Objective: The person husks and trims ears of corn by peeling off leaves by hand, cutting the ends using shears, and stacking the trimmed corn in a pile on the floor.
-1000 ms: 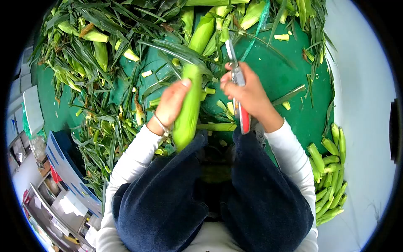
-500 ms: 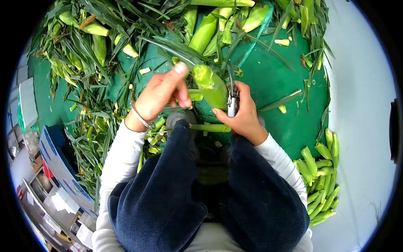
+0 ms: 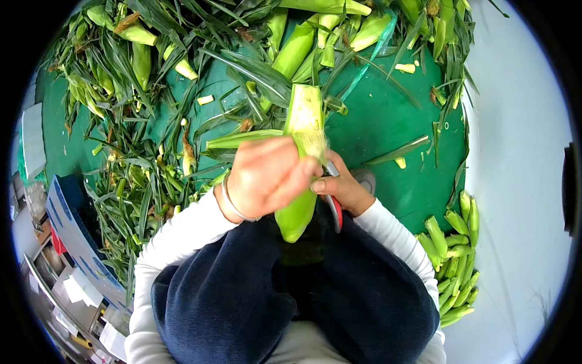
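Observation:
An ear of corn in its green husk [image 3: 296,212] stands between my hands, its pale top pointing away from me and its narrow end above my lap. My left hand [image 3: 270,176], slightly blurred, is closed on the husk at the ear's upper part. My right hand [image 3: 344,187] is wrapped round the shears [image 3: 334,209], whose red handle shows below the fingers. Its thumb lies close against the right side of the ear. The shears' blades are mostly hidden behind the corn and my hand.
Loose husks and leaves [image 3: 142,176] cover the left side and back of the green surface [image 3: 406,188]. Unshucked ears [image 3: 297,48] lie at the back. Trimmed ears [image 3: 461,261] are piled at the right. A blue-and-white board [image 3: 82,236] stands at the left.
The ear was turned over between my hands, and its pale end now points away from me. My left hand let go of it and has closed on it again. The shears moved down behind it.

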{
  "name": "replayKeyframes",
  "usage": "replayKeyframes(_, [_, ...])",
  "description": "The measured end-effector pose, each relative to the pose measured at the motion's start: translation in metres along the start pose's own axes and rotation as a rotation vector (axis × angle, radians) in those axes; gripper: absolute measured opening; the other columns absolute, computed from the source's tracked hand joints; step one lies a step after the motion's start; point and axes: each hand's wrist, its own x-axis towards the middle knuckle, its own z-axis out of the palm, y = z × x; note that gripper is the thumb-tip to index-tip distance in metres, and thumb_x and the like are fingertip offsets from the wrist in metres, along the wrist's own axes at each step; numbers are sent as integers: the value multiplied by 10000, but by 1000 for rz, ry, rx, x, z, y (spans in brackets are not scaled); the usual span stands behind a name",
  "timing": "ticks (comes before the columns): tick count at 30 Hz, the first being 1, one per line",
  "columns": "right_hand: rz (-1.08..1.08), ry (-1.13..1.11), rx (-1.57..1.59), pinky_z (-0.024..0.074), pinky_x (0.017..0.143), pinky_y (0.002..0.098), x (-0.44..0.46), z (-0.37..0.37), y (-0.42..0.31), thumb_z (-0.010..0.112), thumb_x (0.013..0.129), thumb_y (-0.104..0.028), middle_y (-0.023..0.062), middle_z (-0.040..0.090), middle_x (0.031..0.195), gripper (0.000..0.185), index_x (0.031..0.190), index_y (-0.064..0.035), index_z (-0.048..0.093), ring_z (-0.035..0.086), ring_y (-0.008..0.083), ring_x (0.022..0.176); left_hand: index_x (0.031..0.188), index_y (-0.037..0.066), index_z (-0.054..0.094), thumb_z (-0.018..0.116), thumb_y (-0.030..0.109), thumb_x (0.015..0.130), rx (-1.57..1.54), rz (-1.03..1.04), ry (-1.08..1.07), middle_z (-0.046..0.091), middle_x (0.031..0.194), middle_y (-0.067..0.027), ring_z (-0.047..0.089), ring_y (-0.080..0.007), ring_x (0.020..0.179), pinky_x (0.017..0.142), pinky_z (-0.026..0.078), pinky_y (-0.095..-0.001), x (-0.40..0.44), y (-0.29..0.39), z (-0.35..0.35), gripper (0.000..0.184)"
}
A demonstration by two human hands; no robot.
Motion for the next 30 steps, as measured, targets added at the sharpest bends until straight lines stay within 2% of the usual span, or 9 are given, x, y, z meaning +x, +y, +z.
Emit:
replayKeyframes(5, [-32,-105,33,365,966,282,0,0,-6,759,644,-194,72,522,1182,823,1334,20,363,465,148,1125,704,10,579,645,56,777,85,181,-60,497,600,-82,498,-250,465,425,407,-345,1,9,1,108])
replayKeyframes(9, [-97,44,-200,394,929,291,1,-8,-14,780,652,-231,77,531,1139,786,1282,32,389,497,159,1060,821,7,617,630,79,797,27,-126,-49,592,768,-118,589,-237,620,541,478,-327,-2,-3,0,77])
replayKeyframes(12, [-119,291,-744,445,837,312,-11,-39,-21,780,663,-256,100,547,1029,698,1202,16,428,535,166,931,1019,21,609,586,95,824,353,-28,162,571,1104,-176,611,-264,930,774,503,-347,29,-45,-11,210])
replayKeyframes(14, [-173,525,-1146,463,844,364,-41,-71,-17,779,642,-251,183,562,1069,698,1195,12,444,577,278,953,1067,20,594,573,113,826,300,-250,189,546,1171,-200,583,-303,1034,855,484,-375,32,-108,-16,260])
replayKeyframes(20, [90,1043,-1530,420,921,414,-271,-188,29,741,635,-138,236,541,1119,691,1228,41,435,535,382,1035,1098,-54,548,651,308,784,605,-523,-132,556,1114,-263,576,-393,1012,892,470,-405,44,-226,19,490])
replayKeyframes(23, [608,1332,-1837,419,923,443,-431,-209,49,742,638,-179,229,529,1179,747,1265,31,394,509,412,1076,1155,-50,495,721,405,717,619,-752,-311,602,1026,-276,598,-409,945,854,478,-418,44,-230,27,670])
replayKeyframes(25, [932,1545,-1644,421,915,461,-477,-189,39,743,631,-216,239,526,1175,708,1213,19,416,505,411,1078,1171,-60,461,724,400,715,587,-809,-443,612,1018,-281,604,-414,935,841,484,-423,39,-212,21,699])
replayKeyframes(27, [993,1802,-1559,428,888,452,-489,-183,40,737,627,-230,268,528,1138,646,1140,22,436,531,396,1033,1180,-72,449,721,384,715,627,-802,-435,611,1013,-295,610,-406,934,835,488,-408,30,-206,22,706])
replayKeyframes(30, [507,1614,-1090,453,779,414,-458,-194,40,664,712,-248,178,590,937,468,1048,35,501,591,313,875,1232,-82,458,694,317,739,261,-739,-289,609,1070,-257,604,-335,979,861,474,-358,-14,-210,8,677])
